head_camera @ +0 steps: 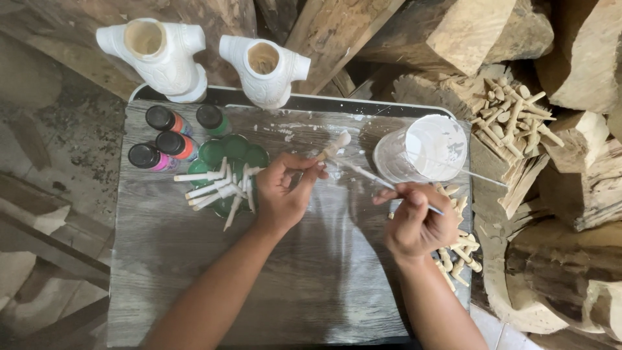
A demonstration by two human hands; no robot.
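- Wooden peg (334, 146), half white, sits over the desk (194, 285), pinched in our left hand (285, 194) fingers.
- Our right hand (418, 223) fingers grip a thin brush (369, 175) touching it.
- Beside: paint cup (424, 150), green palette (233, 152).

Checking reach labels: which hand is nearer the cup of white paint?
Right. The right hand holds a brush just below the cup, at its near rim. The left hand holds a small wooden peg farther off, toward the green palette.
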